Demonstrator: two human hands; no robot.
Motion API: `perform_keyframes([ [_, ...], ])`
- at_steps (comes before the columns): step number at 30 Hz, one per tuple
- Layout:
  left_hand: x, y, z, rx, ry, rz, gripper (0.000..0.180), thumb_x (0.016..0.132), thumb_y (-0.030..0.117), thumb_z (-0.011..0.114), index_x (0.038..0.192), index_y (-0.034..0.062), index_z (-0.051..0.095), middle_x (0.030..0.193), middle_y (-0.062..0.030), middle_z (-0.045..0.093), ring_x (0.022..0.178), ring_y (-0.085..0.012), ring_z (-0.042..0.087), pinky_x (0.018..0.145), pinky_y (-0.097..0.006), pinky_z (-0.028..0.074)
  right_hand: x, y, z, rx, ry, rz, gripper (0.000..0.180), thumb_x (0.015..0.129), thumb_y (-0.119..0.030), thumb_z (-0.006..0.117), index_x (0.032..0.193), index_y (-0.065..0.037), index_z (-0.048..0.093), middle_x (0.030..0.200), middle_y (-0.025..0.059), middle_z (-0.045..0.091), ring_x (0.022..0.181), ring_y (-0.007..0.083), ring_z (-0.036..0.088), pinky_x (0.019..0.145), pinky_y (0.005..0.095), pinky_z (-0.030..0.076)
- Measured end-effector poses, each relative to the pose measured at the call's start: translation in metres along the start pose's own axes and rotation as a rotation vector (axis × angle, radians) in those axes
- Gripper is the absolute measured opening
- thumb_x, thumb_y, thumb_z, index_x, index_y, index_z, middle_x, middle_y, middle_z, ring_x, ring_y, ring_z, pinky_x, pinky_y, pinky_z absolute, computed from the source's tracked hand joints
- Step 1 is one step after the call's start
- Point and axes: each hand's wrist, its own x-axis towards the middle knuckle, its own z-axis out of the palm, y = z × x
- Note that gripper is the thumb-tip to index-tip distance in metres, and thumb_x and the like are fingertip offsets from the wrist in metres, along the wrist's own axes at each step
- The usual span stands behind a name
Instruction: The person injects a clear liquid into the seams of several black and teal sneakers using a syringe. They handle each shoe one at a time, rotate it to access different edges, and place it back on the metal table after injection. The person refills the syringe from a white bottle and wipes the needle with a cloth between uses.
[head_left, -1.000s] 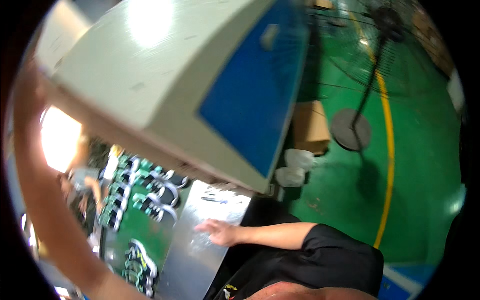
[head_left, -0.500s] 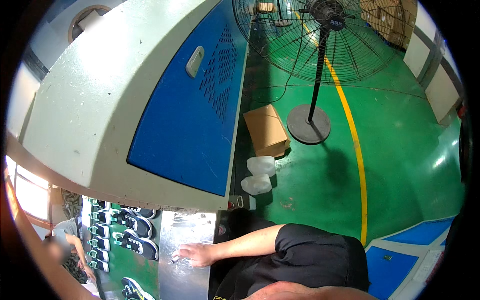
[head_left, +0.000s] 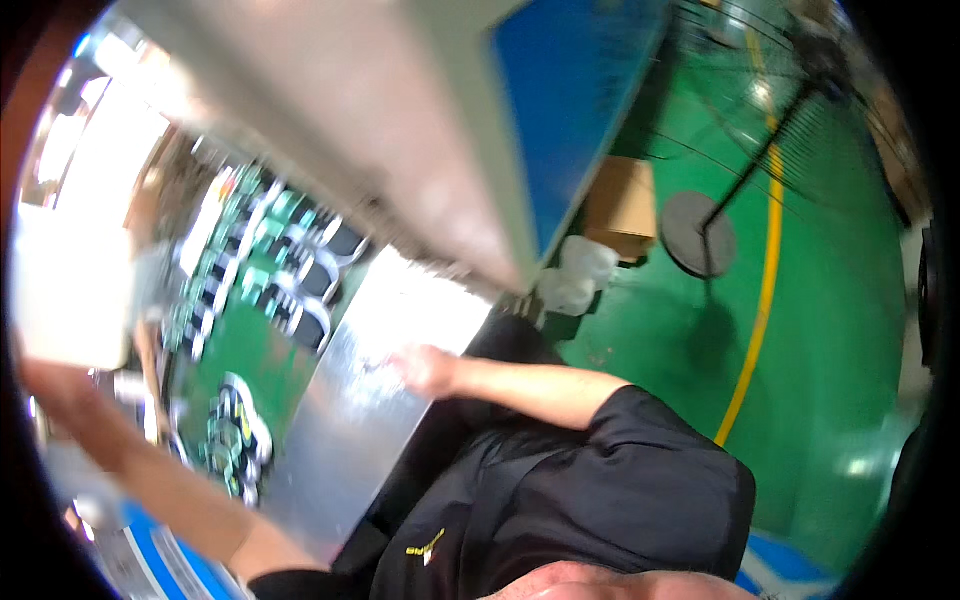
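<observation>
— What's under the right hand [head_left: 425,368]?

— It's resting on the shiny metal tabletop [head_left: 345,440], fingers loose, grip holding nothing afaict.

— And the left hand [head_left: 55,395]?

— It's reaching up at the pic's left edge, too blurred; can't tell its grip.

— Around it?

— Shoes [head_left: 300,275] are lying in rows on the green belt [head_left: 215,345] beside the tabletop, w/ a big grey-blue machine [head_left: 420,130] overhead. A cardboard box [head_left: 620,205] and fan stand [head_left: 700,230] are sitting on the green floor [head_left: 820,330].

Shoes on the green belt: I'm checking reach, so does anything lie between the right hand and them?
Nothing visible does. The right hand rests on a bare steel plate, and the shoes lie beyond its edge on the belt.
</observation>
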Motion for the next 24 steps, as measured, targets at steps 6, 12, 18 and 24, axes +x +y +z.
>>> perform_keyframes([
  [6, -0.226, -0.102, -0.092, -0.648, 0.067, -0.399, 0.073, 0.084, 0.023, 0.064, 0.145, 0.0095, 0.026, 0.143, -0.0169, 0.035, 0.129, -0.0346, 0.038, 0.108, -0.052, 0.03, 0.002, -0.023, -0.002, 0.284, -0.143, 0.525, 0.023, 0.092, -0.008, 0.048, 0.111, 0.001, 0.056, 0.098, 0.0093, 0.052, 0.092, 0.02, 0.051, 0.084, 0.0314, 0.042],
  [12, -0.344, -0.102, -0.106, -0.164, 0.059, -0.528, 0.129, 0.056, 0.011, 0.084, 0.148, 0.009, -0.006, 0.137, -0.0154, 0.033, 0.122, -0.0276, 0.042, 0.099, -0.042, 0.041, 0.051, -0.078, -0.01, 0.423, -0.281, 0.74, 0.023, 0.094, -0.006, 0.049, 0.117, -0.005, 0.054, 0.1, 0.0031, 0.05, 0.074, 0.0062, 0.049, 0.057, 0.0194, 0.042],
  [18, -0.391, -0.102, -0.118, -0.135, -0.086, -0.581, 0.133, 0.053, 0.013, 0.085, 0.146, 0.0107, -0.009, 0.14, -0.0176, 0.03, 0.126, -0.0307, 0.04, 0.101, -0.045, 0.039, 0.129, -0.14, 0.011, 0.047, -0.528, 0.243, 0.023, 0.087, -0.004, 0.056, 0.11, -0.002, 0.058, 0.098, 0.0075, 0.052, 0.075, 0.0144, 0.049, 0.064, 0.0251, 0.04],
  [24, -0.396, -0.099, -0.12, -0.167, -0.191, -0.386, 0.123, 0.057, 0.008, 0.083, 0.143, 0.0041, -0.004, 0.137, -0.0223, 0.036, 0.12, -0.0333, 0.049, 0.1, -0.043, 0.041, 0.209, -0.193, 0.047, -0.171, -0.539, -0.299, 0.026, 0.071, -0.016, 0.078, 0.087, -0.003, 0.062, 0.073, 0.0086, 0.055, 0.061, 0.023, 0.055, 0.052, 0.0312, 0.044],
])
